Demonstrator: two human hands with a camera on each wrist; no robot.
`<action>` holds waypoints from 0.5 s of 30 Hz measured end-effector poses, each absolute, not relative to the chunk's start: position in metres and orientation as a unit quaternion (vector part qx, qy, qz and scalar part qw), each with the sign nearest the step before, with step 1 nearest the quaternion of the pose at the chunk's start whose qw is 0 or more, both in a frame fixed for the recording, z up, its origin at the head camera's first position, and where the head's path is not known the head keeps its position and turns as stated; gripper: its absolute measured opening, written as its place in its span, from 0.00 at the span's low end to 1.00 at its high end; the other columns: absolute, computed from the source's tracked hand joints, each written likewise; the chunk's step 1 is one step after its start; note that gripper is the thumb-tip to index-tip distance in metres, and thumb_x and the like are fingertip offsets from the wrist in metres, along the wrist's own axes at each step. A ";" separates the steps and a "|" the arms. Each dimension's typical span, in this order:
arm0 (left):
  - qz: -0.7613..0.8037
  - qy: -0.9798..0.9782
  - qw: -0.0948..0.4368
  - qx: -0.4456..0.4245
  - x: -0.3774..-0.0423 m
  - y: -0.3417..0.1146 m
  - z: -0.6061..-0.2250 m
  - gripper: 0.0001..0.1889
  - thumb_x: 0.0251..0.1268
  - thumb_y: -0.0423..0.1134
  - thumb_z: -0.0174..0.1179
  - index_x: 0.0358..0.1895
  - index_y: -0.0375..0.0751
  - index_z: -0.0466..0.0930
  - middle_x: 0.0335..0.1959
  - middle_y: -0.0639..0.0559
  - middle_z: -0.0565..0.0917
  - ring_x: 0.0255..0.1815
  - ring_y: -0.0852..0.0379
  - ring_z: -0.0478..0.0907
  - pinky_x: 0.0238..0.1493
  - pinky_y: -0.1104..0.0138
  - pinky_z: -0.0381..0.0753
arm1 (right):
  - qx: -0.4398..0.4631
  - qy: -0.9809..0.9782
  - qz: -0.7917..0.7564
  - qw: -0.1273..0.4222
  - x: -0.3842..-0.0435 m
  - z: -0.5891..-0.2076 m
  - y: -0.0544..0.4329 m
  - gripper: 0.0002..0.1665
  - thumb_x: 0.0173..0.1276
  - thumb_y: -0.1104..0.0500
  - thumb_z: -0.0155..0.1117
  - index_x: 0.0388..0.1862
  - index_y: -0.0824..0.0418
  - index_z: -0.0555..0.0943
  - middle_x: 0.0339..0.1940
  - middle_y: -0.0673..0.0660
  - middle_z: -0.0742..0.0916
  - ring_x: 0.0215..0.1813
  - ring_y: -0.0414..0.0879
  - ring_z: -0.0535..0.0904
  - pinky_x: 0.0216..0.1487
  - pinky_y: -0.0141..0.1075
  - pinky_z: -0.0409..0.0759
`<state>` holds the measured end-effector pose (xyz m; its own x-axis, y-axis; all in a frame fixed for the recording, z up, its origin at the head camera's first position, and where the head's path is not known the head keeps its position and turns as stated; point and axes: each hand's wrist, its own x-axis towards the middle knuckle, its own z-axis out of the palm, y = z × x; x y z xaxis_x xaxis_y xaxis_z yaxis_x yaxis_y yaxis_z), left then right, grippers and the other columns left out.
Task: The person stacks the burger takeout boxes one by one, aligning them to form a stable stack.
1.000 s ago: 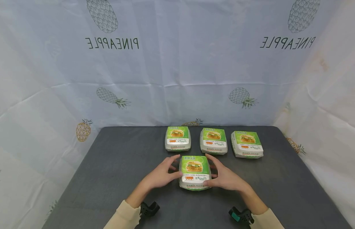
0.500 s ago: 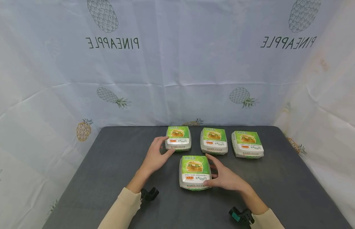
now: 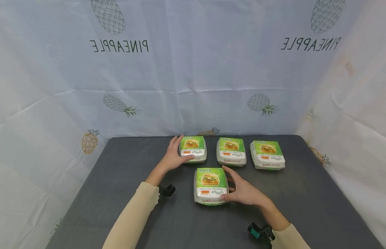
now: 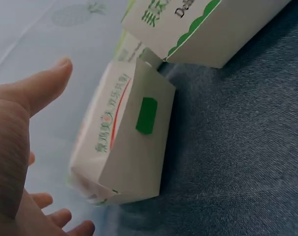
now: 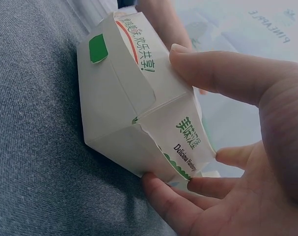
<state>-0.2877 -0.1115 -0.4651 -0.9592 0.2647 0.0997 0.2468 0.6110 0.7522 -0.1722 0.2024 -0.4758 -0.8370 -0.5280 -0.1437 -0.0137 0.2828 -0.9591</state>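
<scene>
The front hamburger box (image 3: 211,186), white with a green burger-print lid, sits on the table. My right hand (image 3: 241,190) holds its right side; in the right wrist view the thumb lies on the lid of this box (image 5: 112,88) and fingertips touch its side wall. My left hand (image 3: 171,158) spreads at the left of the back-left hamburger box (image 3: 196,142), thumb over its front part. In the left wrist view a gap shows between the thumb and that box (image 4: 131,142), and the fingers are apart from it.
Two more hamburger boxes stand in the back row, a middle one (image 3: 231,152) and a right one (image 3: 267,155). The dark grey table (image 3: 118,193) ends at a white pineapple-print curtain (image 3: 193,69). Black wrist bands (image 3: 261,231) are on both wrists.
The left hand has left the front box and moved forward and left to the back-left box. The right hand stays at the front box. The boxes have not visibly moved.
</scene>
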 end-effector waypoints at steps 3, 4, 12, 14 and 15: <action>0.419 0.896 0.024 0.144 -0.297 -0.110 -0.471 0.57 0.58 0.57 0.74 0.84 0.51 0.46 0.83 0.36 0.40 0.82 0.35 0.40 0.70 0.34 0.57 | -0.176 0.772 -0.569 0.222 -0.172 -0.477 0.201 0.67 0.64 0.57 0.78 0.85 0.59 0.39 0.81 0.70 0.50 0.75 0.73 0.61 0.58 0.49 0.80; 0.422 0.895 0.028 0.146 -0.301 -0.109 -0.472 0.57 0.57 0.56 0.74 0.84 0.50 0.46 0.83 0.35 0.40 0.82 0.34 0.40 0.70 0.34 0.57 | -0.176 0.773 -0.569 0.221 -0.172 -0.476 0.202 0.67 0.64 0.57 0.78 0.85 0.59 0.39 0.82 0.69 0.49 0.76 0.73 0.60 0.59 0.49 0.80; 0.438 0.884 0.053 0.156 -0.315 -0.107 -0.482 0.58 0.56 0.51 0.76 0.83 0.43 0.45 0.83 0.36 0.40 0.83 0.37 0.39 0.72 0.37 0.57 | -0.177 0.773 -0.567 0.221 -0.172 -0.476 0.201 0.67 0.63 0.56 0.78 0.85 0.58 0.39 0.82 0.69 0.50 0.76 0.72 0.58 0.61 0.50 0.79; 0.443 0.881 0.060 0.156 -0.316 -0.107 -0.483 0.58 0.56 0.51 0.76 0.83 0.42 0.45 0.83 0.37 0.40 0.83 0.38 0.40 0.73 0.39 0.56 | -0.177 0.774 -0.567 0.220 -0.172 -0.476 0.202 0.67 0.63 0.56 0.78 0.85 0.59 0.39 0.81 0.69 0.51 0.76 0.72 0.59 0.61 0.50 0.79; 0.446 0.879 0.062 0.156 -0.316 -0.106 -0.483 0.58 0.56 0.51 0.76 0.83 0.42 0.45 0.83 0.37 0.41 0.83 0.39 0.41 0.74 0.40 0.55 | -0.177 0.774 -0.567 0.220 -0.172 -0.476 0.202 0.67 0.63 0.56 0.78 0.85 0.59 0.39 0.81 0.69 0.51 0.76 0.72 0.59 0.61 0.50 0.79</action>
